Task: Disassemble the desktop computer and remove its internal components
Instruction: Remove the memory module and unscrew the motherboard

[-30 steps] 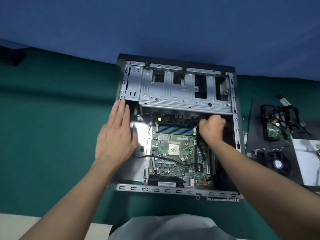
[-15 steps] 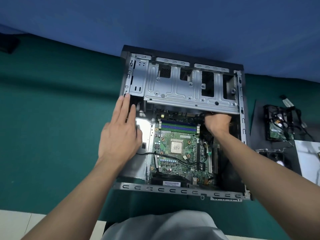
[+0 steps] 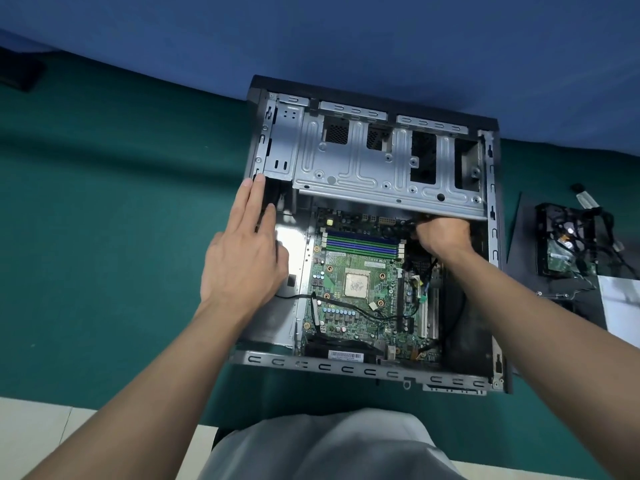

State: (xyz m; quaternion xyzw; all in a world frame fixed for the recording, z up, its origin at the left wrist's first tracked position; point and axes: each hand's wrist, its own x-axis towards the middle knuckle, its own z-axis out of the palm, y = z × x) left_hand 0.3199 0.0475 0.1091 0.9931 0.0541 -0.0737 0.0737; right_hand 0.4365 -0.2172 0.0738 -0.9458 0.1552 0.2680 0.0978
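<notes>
green cloth (image 3: 104, 237) covers the table under a blue backdrop (image 3: 311, 36), and the computer case (image 3: 363, 370) lies on its side in the middle, open toward us. inside the case the motherboard (image 3: 360, 306) sits on the floor panel, with memory sticks (image 3: 362, 242) toward the far end and a bare processor (image 3: 356, 284) near the centre. the drive cage (image 3: 363, 168) spans the far end of the case and looks empty.

our left hand (image 3: 242, 258) lies flat across the case's left edge, fingers straight and together, gripping nothing, only bracing. our right hand (image 3: 443, 233) reaches into the far right corner of the case, just under the cage's near lip. its fingers are curled tight on what looks like a cable end (image 3: 410, 221) at the board's edge, and the fist hides the plug itself. to the right of the case, well apart, a hard drive (image 3: 561, 258) tangled in wires rests on a black mat (image 3: 523, 244).

we judge the step in hand to be freeing a lead from the board. the board, the memory and a thin black wire (image 3: 346, 304) across it are not yet out. the next move calls for a straight pull in line with the socket, any latch squeezed first, while the left hand holds the case down. the cage overhang leaves little room, so the wrist should go low.
</notes>
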